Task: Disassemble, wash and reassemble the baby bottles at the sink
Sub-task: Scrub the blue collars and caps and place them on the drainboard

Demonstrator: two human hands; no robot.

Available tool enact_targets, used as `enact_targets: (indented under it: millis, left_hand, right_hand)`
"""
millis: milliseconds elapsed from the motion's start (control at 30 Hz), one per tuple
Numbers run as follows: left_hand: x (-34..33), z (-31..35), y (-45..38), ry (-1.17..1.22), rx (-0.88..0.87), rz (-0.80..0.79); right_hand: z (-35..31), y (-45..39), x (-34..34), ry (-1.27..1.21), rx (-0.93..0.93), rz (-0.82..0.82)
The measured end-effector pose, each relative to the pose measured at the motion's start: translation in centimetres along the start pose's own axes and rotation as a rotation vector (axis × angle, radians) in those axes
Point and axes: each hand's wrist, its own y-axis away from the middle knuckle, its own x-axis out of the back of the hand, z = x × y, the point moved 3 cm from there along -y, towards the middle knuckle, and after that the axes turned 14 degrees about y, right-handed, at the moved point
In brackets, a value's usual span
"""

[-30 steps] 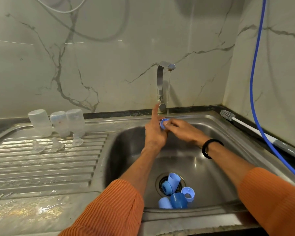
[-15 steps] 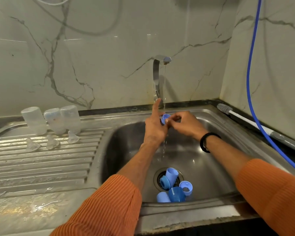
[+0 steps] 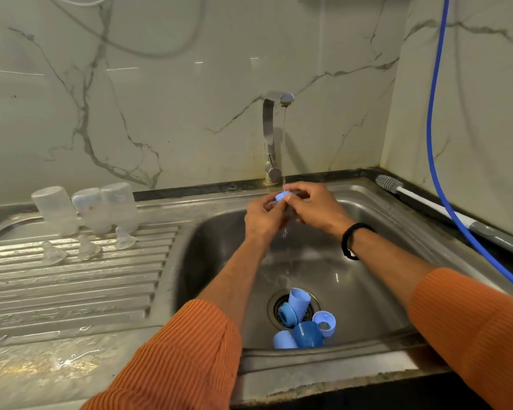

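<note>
Both hands meet under the running tap (image 3: 274, 137) over the steel sink (image 3: 376, 291). My left hand (image 3: 262, 217) and my right hand (image 3: 314, 207) together pinch a small blue bottle ring (image 3: 281, 196) in the thin stream of water. Several blue caps and rings (image 3: 301, 321) lie around the drain at the sink's bottom. Three clear bottle bodies (image 3: 86, 210) stand upside down on the draining board at the left, with three clear teats (image 3: 86, 248) in front of them.
A bottle brush (image 3: 421, 199) with a white handle lies on the counter behind the sink's right rim. A blue hose (image 3: 433, 143) hangs down the right wall. The ribbed draining board (image 3: 71, 291) is wet.
My left forefinger, which pointed up beside the ring, has curled down onto it. Both hands have turned the ring in the water stream.
</note>
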Motion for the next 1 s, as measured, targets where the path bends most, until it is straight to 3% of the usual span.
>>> enact_targets:
  millis: [233, 533, 733, 867, 1000]
  left_hand:
    - [0.6, -0.5, 0.3, 0.03, 0.133, 0.128]
    - [0.9, 1.6, 2.4, -0.297, 0.143, 0.113]
    - [4.3, 7.5, 5.3, -0.603, -0.108, -0.032]
    - [8.4, 10.8, 8.1, -0.857, -0.352, -0.115]
    - [12.6, 11.9, 10.1, -1.017, -0.398, -0.12]
  right_hand:
    - [0.5, 0.4, -0.2, 0.081, -0.02, -0.032]
    - [-2.0, 2.2, 0.4, 0.355, 0.205, -0.043]
    - [-5.8, 3.5, -0.5, 0.39, 0.253, -0.015]
    - [-8.4, 4.5, -2.6, 0.2, 0.161, -0.198]
    - [-11.1, 6.1, -5.9, 0.015, 0.037, -0.322]
